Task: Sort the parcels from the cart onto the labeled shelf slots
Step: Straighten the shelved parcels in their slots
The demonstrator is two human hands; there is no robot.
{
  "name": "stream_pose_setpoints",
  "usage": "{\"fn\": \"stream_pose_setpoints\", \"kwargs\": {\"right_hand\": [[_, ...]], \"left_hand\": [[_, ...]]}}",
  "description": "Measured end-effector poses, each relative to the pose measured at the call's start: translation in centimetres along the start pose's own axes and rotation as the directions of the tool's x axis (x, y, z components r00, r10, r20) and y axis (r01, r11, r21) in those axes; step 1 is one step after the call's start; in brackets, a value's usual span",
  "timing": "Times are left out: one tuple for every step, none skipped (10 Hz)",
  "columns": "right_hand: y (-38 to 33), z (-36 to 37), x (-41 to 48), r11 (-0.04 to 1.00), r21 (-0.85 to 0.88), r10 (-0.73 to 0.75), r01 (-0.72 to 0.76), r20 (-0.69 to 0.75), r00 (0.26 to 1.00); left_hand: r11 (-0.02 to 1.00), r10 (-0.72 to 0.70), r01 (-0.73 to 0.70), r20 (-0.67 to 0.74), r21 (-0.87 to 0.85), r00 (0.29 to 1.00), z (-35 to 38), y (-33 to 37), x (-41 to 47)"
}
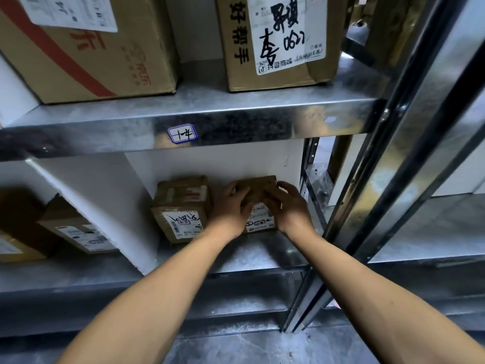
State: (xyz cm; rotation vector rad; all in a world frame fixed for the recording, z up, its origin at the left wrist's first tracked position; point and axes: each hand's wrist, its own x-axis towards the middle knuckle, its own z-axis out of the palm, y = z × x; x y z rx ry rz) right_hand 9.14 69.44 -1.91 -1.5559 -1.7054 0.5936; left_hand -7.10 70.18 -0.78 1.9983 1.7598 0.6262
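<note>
A galvanised steel shelf (pixel 236 258) ran along a white wall, and the edge of the shelf above bore a handwritten slot label (pixel 182 133). Below and right of that label a small cardboard parcel (pixel 258 189) stood on the steel. The left hand (pixel 231 206) gripped its left side and the right hand (pixel 288 208) its right, fingers curled over the top. Both forearms reached straight in. A taped box (pixel 181 208) stood directly below the label.
</note>
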Motion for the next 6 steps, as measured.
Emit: {"fn": "stream_pose_setpoints", "kwargs": {"right_hand": [[0.6, -0.2, 0.0, 0.999, -0.023, 0.042, -0.042, 0.016, 0.999], [1.0, -0.4, -0.4, 0.995, -0.062, 0.078, -0.075, 0.041, 0.996], [1.1, -0.4, -0.5, 0.995, -0.071, 0.080, -0.077, 0.050, 0.996], [0.6, -0.5, -0.4, 0.994, -0.094, 0.069, -0.061, 0.085, 0.994], [0.4, -0.6, -0.2, 0.993, -0.114, 0.035, -0.029, 0.053, 0.998], [0.2, -0.8, -0.3, 0.977, -0.201, -0.073, 0.072, 0.005, 0.997]], "left_hand": [[1.000, 0.008, -0.008, 0.018, -0.021, 1.000, 0.7, 0.4, 0.0], [0.999, 0.033, -0.032, 0.028, -0.036, 0.999, 1.0, 0.8, 0.2], [0.999, 0.036, -0.035, 0.031, -0.018, 0.999, 0.8, 0.7, 0.4], [0.999, 0.029, -0.030, 0.030, 0.031, 0.999, 0.1, 0.8, 0.2], [0.999, 0.042, -0.041, -0.022, 0.034, 0.999, -0.6, 0.6, -0.1], [0.995, 0.095, -0.092, -0.088, 0.040, 0.992, -1.8, 0.7, -1.0]]}}
